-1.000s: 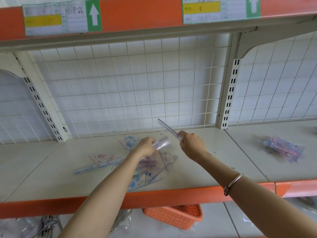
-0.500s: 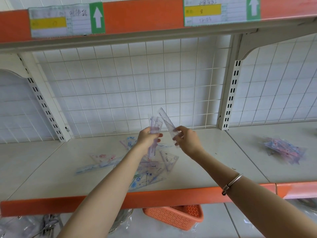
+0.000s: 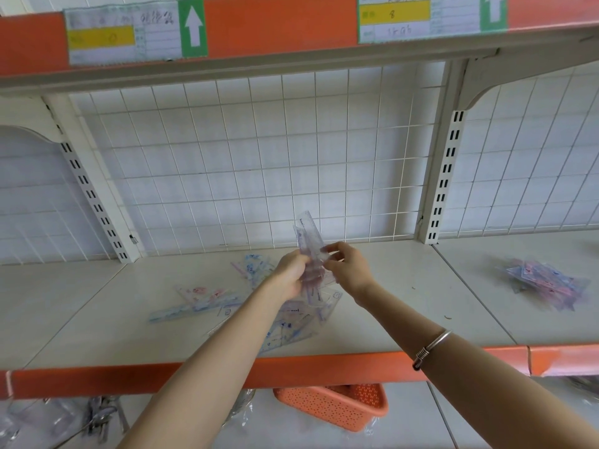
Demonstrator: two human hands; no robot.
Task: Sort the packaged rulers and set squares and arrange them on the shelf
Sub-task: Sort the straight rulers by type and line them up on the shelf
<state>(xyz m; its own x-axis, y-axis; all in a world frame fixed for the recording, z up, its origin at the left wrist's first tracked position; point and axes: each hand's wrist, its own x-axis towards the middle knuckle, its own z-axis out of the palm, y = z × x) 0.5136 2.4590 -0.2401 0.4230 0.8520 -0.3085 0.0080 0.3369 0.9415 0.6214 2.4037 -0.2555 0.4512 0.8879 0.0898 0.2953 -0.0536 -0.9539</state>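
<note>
One white metal shelf [image 3: 97, 319] with an orange front edge, backed by a white wire grid [image 3: 259, 157] between two slotted uprights [image 3: 94, 202] [image 3: 444, 176]. Two paper labels [image 3: 123, 30] [image 3: 421, 16], each with a yellow band and a green arrow, are stuck on the orange edge above.

Left of centre, loose packets [image 3: 291, 322] of clear, glossy plastic lie flat and overlapping on the shelf; long strips and triangles can be made out, their number not countable.

The left hand [image 3: 289, 274] curls its fingers round the lower part of the held packets [image 3: 308, 234], at least two narrow clear strips standing nearly upright above the shelf. The right hand [image 3: 348, 268] pinches their right edge between thumb and fingers. One coiled metal bracelet [image 3: 431, 346] circles the right forearm.

One perforated orange plastic basket [image 3: 334, 406] sits below the shelf. At far right, on the neighbouring shelf section, lies a second heap of packets [image 3: 544, 283].
</note>
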